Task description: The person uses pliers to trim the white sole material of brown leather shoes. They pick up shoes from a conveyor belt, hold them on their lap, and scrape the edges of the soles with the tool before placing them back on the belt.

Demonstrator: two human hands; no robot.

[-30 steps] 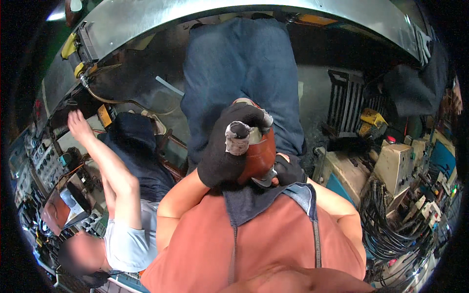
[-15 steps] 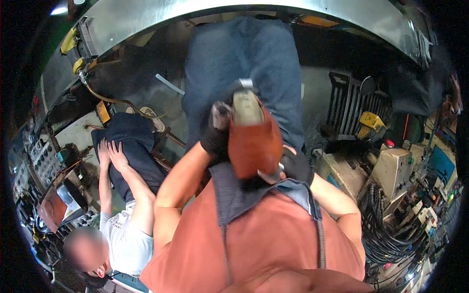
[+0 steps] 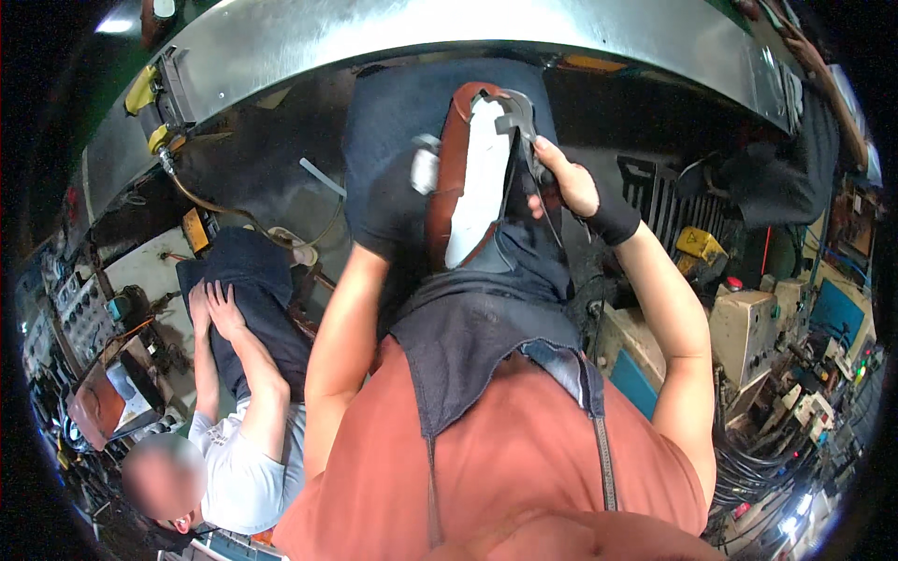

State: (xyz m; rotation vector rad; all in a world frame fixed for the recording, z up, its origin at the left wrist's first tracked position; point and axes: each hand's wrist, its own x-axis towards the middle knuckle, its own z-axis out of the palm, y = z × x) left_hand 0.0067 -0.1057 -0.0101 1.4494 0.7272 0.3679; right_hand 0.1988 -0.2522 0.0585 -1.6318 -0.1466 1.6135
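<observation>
A brown leather shoe upper [image 3: 440,220] on its form lies over my lap, its white underside [image 3: 480,178] facing up. My left hand [image 3: 398,192], in a dark fingerless glove, grips the shoe's left side; its fingertips are blurred. In my right hand [image 3: 575,187], also in a dark fingerless glove, is a tool that looks like grey metal pincers [image 3: 524,112]. The curved head of the pincers rests at the shoe's far right edge. My right fingers wrap round the dark handles, partly hidden. A dark apron [image 3: 458,365] hangs under the work.
A metal bench edge [image 3: 318,47] curves across the far side. To the left, a co-worker [image 3: 248,458] sits with hands on their lap. A yellow tool with a hose [image 3: 150,103] hangs far left. Machine boxes [image 3: 744,327] and black cables stand at right.
The shoe has turned over from near my chest to lie underside up on my lap, farther away. My right hand has moved up and outward with the metal tool to the shoe's far end.
</observation>
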